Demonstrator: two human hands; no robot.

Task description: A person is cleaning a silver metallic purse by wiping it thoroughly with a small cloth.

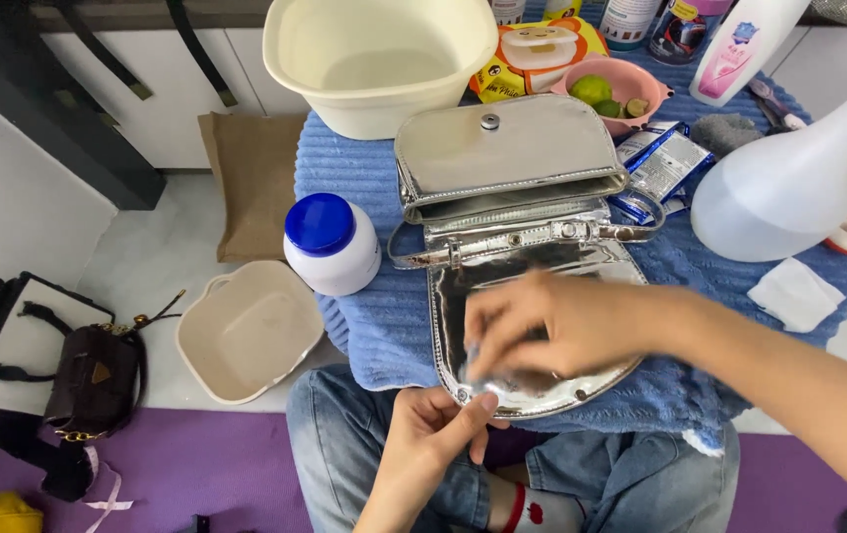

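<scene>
Presently, 1 silver handbag (517,212) lies open on a blue ribbed towel (364,316), its flap (532,326) folded out toward the person at 6 o'clock. The right hand (552,326) rests on the inside face of that flap, fingers bent and pressed down; it is blurred, and something pale may sit under the fingertips, but I cannot tell what. The left hand (433,429) is at the flap's lower left edge, thumb and forefinger pinched narrow on the rim near a small stud. At 9 o'clock from the handbag, just beside it, stands 1 white jar with a blue lid (330,242). At 12 o'clock, touching the towel's far edge, sits 1 cream basin (379,59). At 1 o'clock is 1 pink bowl (616,89) holding green limes, with blue foil packets (660,163) just beside the handbag's right end. At 3 o'clock stands 1 large white spray bottle (788,188), with 1 folded white cloth (793,293) near its base. On the floor at 8 o'clock lies 1 cream dish with handles (246,331), and farther out at 9 o'clock, well apart, 1 dark brown handbag (93,380) lies on a white bag with black trim. The person's knees in blue jeans (344,444) show below the towel.
</scene>
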